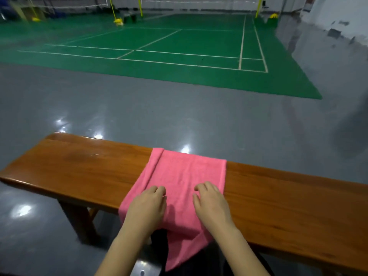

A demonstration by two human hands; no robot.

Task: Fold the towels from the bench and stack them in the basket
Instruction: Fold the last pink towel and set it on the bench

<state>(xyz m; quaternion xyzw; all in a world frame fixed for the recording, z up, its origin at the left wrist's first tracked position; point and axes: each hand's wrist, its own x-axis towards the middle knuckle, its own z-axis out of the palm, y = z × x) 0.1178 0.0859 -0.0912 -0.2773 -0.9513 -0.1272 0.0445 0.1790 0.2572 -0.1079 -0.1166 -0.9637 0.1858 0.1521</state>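
Closest to the camera, the pink towel (179,188) hangs off the near edge of the worktop (79,170) with a long tail dropping toward the floor (59,108), and the rest lies flat across the wood. One strip along its left side is already folded over.

Both hands sit on top of it, side by side. The left hand (148,204) and right hand (211,202) each have the fingers curled down into the cloth, so I'd say each grip is bunched onto the towel rather than lying flat, though I can't really see the fingertips underneath.

What could go wrong: that hanging tail is heavy enough that if both hands lift at once the whole thing could slide off the edge. Also the left fold looks loose, so dragging the cloth may pull it open or leave a crooked edge.

Farther out there's shiny grey floor, then a green court (179,46) with white lines and yellow posts (140,5).

Hard to tell: no basket anywhere in view, no other towels either. The bench's right end is cut off, and the far background is blurry.
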